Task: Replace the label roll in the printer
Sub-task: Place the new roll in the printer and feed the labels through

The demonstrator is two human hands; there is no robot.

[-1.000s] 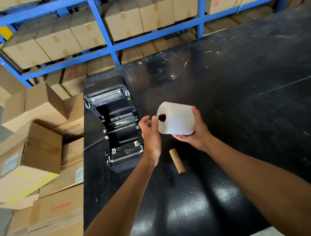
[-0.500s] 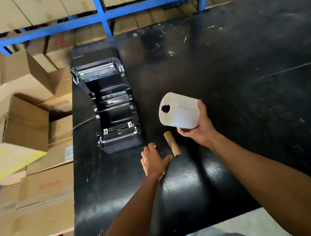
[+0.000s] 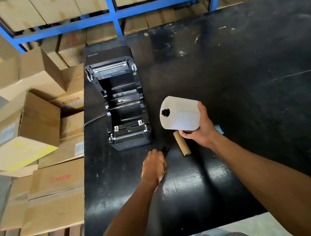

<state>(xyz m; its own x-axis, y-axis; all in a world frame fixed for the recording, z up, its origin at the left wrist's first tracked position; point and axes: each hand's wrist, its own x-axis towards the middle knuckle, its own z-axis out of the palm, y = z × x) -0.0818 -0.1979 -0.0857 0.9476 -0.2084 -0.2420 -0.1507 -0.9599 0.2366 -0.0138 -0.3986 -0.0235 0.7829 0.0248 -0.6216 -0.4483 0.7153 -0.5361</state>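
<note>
the printer (image 3: 122,100) sits open and empty at the table's left. the left hand (image 3: 154,167) has dropped from the roll to close on a small black part (image 3: 164,150), likely a spindle piece. the right hand (image 3: 199,129) holds the label roll (image 3: 181,114) aloft, still uninstalled.

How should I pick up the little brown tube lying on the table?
Pinch the cardboard tube across its middle, fingers coming down from above. It lies flat on the black table, and its round sides are bare there, though the right hand hovers over its far end.
</note>
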